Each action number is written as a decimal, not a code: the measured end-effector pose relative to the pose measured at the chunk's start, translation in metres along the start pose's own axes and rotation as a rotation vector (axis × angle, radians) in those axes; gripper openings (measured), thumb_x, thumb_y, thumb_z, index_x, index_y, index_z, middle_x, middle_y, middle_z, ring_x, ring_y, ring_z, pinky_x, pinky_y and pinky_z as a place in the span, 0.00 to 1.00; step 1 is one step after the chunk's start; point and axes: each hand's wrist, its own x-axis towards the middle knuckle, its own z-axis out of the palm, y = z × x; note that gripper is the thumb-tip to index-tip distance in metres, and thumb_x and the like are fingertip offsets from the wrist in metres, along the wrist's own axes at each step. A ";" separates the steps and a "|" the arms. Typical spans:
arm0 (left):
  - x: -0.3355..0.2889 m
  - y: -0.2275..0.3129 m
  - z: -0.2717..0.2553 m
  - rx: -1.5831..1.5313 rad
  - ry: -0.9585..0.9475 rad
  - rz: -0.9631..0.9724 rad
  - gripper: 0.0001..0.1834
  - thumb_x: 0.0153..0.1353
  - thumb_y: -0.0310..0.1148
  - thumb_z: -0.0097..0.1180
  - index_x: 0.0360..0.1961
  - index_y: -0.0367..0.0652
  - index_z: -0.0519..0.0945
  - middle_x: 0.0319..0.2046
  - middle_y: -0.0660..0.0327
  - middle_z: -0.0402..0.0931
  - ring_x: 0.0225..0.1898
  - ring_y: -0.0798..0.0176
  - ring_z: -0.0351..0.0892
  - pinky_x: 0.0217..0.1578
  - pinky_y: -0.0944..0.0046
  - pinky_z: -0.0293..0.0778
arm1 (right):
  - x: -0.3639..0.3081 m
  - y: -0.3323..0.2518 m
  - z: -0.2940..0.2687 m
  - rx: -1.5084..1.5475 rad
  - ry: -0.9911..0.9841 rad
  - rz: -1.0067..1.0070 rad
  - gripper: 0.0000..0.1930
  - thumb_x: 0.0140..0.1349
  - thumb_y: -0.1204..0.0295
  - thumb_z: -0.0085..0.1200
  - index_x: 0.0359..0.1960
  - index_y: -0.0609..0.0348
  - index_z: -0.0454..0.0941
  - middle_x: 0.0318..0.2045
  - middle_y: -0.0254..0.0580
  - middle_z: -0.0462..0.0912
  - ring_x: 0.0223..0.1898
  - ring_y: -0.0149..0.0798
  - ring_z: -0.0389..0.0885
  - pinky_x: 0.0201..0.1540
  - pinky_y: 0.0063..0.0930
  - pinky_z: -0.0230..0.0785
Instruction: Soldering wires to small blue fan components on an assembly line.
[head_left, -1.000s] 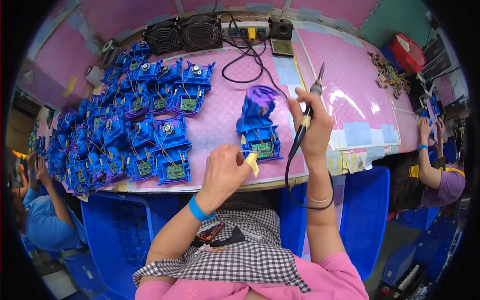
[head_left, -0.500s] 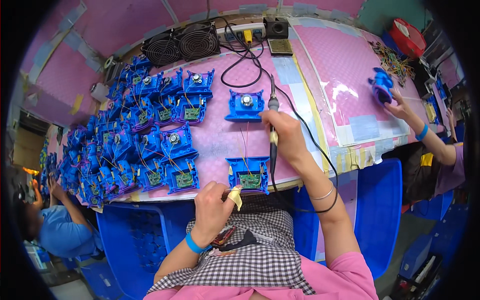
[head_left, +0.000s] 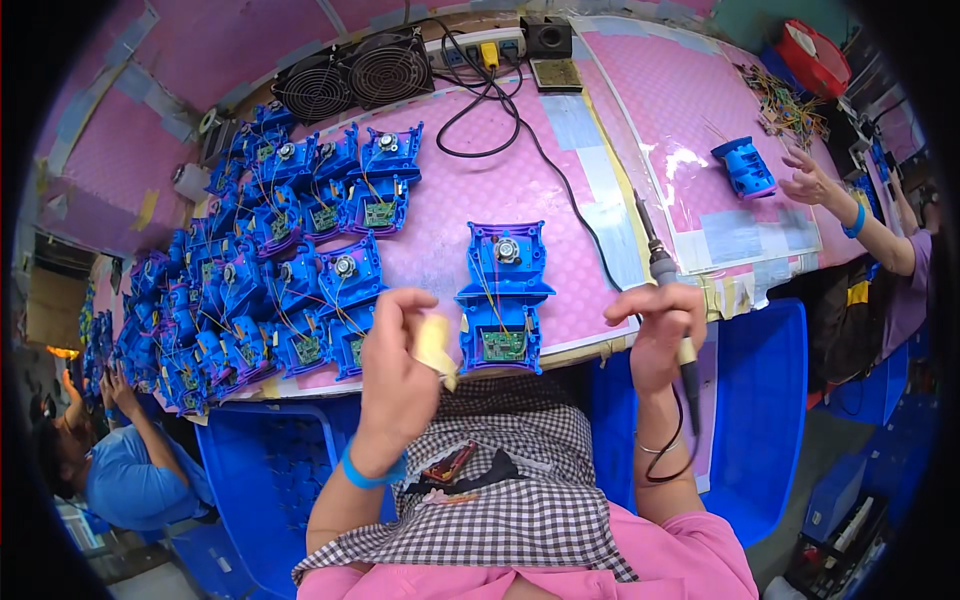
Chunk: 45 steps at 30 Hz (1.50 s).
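Observation:
A blue plastic housing with a round metal-centred speaker [head_left: 507, 250] lies in front of me, directly against a second blue housing with a green circuit board [head_left: 503, 346]. Thin wires run between the two halves. My right hand [head_left: 660, 325], to their right, grips a soldering iron [head_left: 662, 266] whose tip points up and away. The iron's cord hangs by my wrist. Left of the halves, my left hand [head_left: 392, 375] is raised with curled fingers apart, nothing visible in them. Yellow wrapping [head_left: 434, 348] covers its thumb.
Rows of similar blue housings [head_left: 290, 280] crowd the table's left side. Two black fans [head_left: 350, 80], a power strip [head_left: 470, 48] and a soldering sponge tray [head_left: 556, 75] stand at the back. Blue bins [head_left: 760, 420] sit below the edge. A co-worker's hand [head_left: 810, 180] is at right, near another blue housing [head_left: 746, 168].
The speaker half has come toward me, up against the circuit-board half. My right hand moved right and nearer with the iron; my left moved left and up. The co-worker's hand released its blue housing.

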 end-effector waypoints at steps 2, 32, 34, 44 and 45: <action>0.018 0.006 -0.001 -0.200 0.012 -0.049 0.10 0.54 0.18 0.54 0.38 0.40 0.76 0.22 0.67 0.62 0.23 0.72 0.62 0.24 0.71 0.57 | -0.002 -0.002 -0.001 0.065 0.019 0.027 0.30 0.66 0.42 0.41 0.44 0.61 0.65 0.30 0.46 0.80 0.28 0.34 0.78 0.34 0.25 0.72; 0.047 -0.007 0.043 0.405 0.015 0.456 0.09 0.47 0.18 0.60 0.32 0.36 0.82 0.23 0.58 0.68 0.22 0.62 0.69 0.23 0.63 0.65 | -0.011 0.004 0.015 -0.287 -0.119 0.134 0.06 0.54 0.83 0.58 0.35 0.67 0.80 0.29 0.43 0.81 0.25 0.32 0.80 0.29 0.21 0.72; 0.047 -0.006 0.044 0.415 0.012 0.463 0.09 0.48 0.18 0.60 0.32 0.36 0.82 0.23 0.57 0.68 0.22 0.61 0.70 0.23 0.62 0.65 | -0.010 0.002 0.018 -0.336 -0.128 0.063 0.07 0.52 0.83 0.59 0.34 0.66 0.80 0.28 0.43 0.82 0.27 0.32 0.80 0.30 0.22 0.71; 0.041 0.005 0.047 0.427 -0.070 0.448 0.13 0.48 0.18 0.59 0.37 0.38 0.80 0.26 0.55 0.73 0.26 0.56 0.76 0.26 0.60 0.70 | -0.001 -0.011 0.003 -0.400 -0.001 0.142 0.07 0.51 0.80 0.60 0.33 0.64 0.82 0.26 0.43 0.82 0.26 0.35 0.79 0.29 0.24 0.69; 0.043 0.005 0.049 0.440 -0.075 0.450 0.13 0.48 0.18 0.59 0.37 0.38 0.80 0.26 0.55 0.73 0.26 0.56 0.76 0.26 0.60 0.70 | 0.000 -0.012 0.002 -0.387 -0.006 0.135 0.07 0.51 0.80 0.60 0.33 0.64 0.82 0.26 0.43 0.82 0.26 0.35 0.79 0.29 0.24 0.69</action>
